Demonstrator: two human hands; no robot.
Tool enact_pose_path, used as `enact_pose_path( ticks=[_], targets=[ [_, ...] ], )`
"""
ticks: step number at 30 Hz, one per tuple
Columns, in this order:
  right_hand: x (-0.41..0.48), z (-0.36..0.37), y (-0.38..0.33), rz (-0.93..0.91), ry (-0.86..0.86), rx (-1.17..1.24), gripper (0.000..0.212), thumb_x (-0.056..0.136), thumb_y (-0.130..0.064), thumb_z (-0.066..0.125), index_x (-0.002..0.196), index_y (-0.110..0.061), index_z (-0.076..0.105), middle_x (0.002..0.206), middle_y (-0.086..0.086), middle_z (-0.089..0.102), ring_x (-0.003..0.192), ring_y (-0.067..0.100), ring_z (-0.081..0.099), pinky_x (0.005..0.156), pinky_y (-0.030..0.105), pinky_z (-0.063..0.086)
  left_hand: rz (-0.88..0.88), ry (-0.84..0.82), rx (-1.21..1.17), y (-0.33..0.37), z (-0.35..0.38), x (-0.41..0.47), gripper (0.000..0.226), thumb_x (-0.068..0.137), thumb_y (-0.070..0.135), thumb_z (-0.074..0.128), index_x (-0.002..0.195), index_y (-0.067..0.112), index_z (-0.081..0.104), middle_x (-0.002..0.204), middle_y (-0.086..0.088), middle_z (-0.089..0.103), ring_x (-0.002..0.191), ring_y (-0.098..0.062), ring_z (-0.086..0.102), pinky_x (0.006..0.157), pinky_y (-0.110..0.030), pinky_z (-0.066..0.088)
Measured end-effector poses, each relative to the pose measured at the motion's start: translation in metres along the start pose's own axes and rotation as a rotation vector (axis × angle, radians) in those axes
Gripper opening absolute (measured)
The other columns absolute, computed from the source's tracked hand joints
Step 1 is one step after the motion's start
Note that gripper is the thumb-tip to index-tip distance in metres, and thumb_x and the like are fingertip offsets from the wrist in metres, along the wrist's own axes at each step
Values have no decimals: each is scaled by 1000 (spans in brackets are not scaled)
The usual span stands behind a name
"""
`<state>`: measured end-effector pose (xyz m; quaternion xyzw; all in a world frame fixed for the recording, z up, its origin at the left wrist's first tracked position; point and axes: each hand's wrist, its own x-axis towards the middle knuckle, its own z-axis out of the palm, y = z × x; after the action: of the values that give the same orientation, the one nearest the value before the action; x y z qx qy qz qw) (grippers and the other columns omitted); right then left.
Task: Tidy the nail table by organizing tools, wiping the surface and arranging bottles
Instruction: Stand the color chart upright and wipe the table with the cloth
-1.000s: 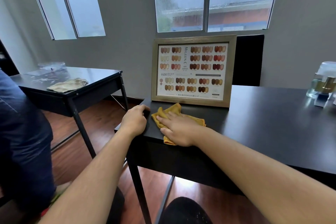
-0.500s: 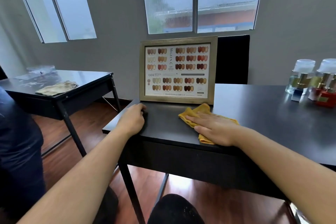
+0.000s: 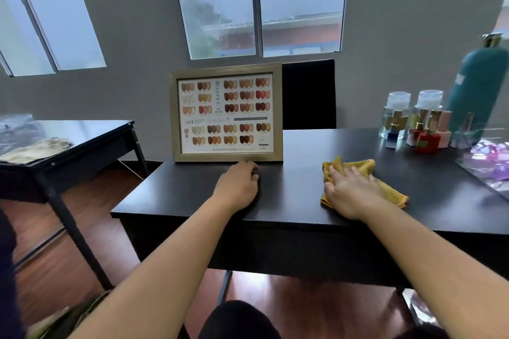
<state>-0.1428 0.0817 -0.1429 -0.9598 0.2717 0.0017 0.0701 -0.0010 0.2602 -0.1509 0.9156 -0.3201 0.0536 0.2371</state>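
Two hands are on the black nail table (image 3: 292,195), and I take the scene from the left. At the far left stands a separate side table (image 3: 91,132) with a pale crumpled rag (image 3: 35,150) lying on it, well apart from my work. Next comes the framed colour chart (image 3: 225,113), upright towards the far edge of the nail table. My left hand (image 3: 238,187) rests on the tabletop just in front of the frame's lower edge, knuckles up and fingers curled under. I cannot tell whether they touch the frame or hold anything. To its right, my right hand (image 3: 349,191) lies flat, fingers straight and a little spread, pressing down on the yellow cloth (image 3: 388,191), which sits bunched on the middle of the table. At the far right end a cluster of bottles (image 3: 425,118) stands close together: two clear ones with pale caps, a small red one and a pink one, with a tall teal bottle (image 3: 479,91) behind them. A clear tray (image 3: 468,168) holding something iridescent lies nearer to me.

I judge this to be the wiping step, with the cloth on the stretch between chart and bottles. The next move calls for steady downward pressure and a sweep to the right. It should stop short of the bottles so none tips, or they should be lifted aside first.
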Motion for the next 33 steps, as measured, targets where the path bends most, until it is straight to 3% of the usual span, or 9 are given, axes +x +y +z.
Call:
enact_pose_path(
  ticks=[3, 7, 10, 14, 18, 23, 28, 33],
  targets=[
    [-6, 6, -21, -8, 19, 14, 60, 99, -39, 19, 153, -16, 7, 161, 10, 0, 148, 25, 0, 118, 47, 2, 3, -16, 59, 9, 6, 2, 29, 95, 27, 41, 117, 16, 56, 125, -5, 56, 113, -25, 53, 93, -39, 43],
    [-21, 11, -21, -345, -10, 8, 58, 99, -44, 18, 153, -27, 5, 162, -2, -3, 149, 16, -3, 118, 40, 0, 11, -10, 65, 5, 9, 3, 30, 95, 30, 41, 118, 16, 56, 127, -4, 55, 114, -25, 52, 93, -40, 43],
    [-27, 7, 7, -463, -56, 7, 53, 100, -45, 18, 151, -36, 4, 160, -12, -3, 147, 7, -6, 120, 34, 0, 22, -12, 56, 1, 10, 3, 31, 96, 27, 40, 122, 16, 53, 129, -5, 54, 115, -24, 51, 95, -40, 42],
    [-23, -3, 55, -396, -74, 9, 51, 101, -43, 20, 150, -39, 5, 159, -15, -1, 146, 4, -4, 120, 33, 1, 30, -16, 61, 1, 11, 4, 35, 96, 27, 40, 127, 15, 51, 132, -4, 51, 120, -23, 48, 98, -39, 40],
    [-3, -15, 101, -156, -61, -10, 52, 102, -40, 20, 152, -34, 6, 161, -8, -2, 148, 9, -3, 120, 36, 2, 31, -31, 76, 1, 12, 5, 36, 97, 22, 38, 129, 13, 49, 133, -5, 50, 122, -24, 46, 100, -41, 39],
    [26, -20, 86, 54, -60, 10, 56, 101, -40, 18, 153, -24, 4, 162, 3, -4, 149, 20, -3, 118, 43, 3, 34, -34, 57, 2, 12, 5, 39, 94, 8, 34, 130, 9, 48, 134, -9, 48, 122, -27, 44, 101, -40, 38],
    [38, -14, 30, -45, -54, 5, 57, 101, -39, 20, 153, -20, 5, 162, 3, -5, 149, 21, -1, 118, 43, 3, 30, -36, 58, 1, 13, 5, 40, 95, 10, 34, 133, 11, 46, 136, -7, 47, 123, -25, 44, 102, -39, 37],
    [19, -2, -5, -365, -82, 7, 55, 101, -40, 21, 153, -30, 6, 161, -5, -3, 148, 15, -3, 119, 41, 2, 31, -41, 50, 0, 12, 5, 40, 95, 11, 35, 133, 13, 46, 137, -6, 47, 124, -24, 43, 103, -40, 37]
  ],
)
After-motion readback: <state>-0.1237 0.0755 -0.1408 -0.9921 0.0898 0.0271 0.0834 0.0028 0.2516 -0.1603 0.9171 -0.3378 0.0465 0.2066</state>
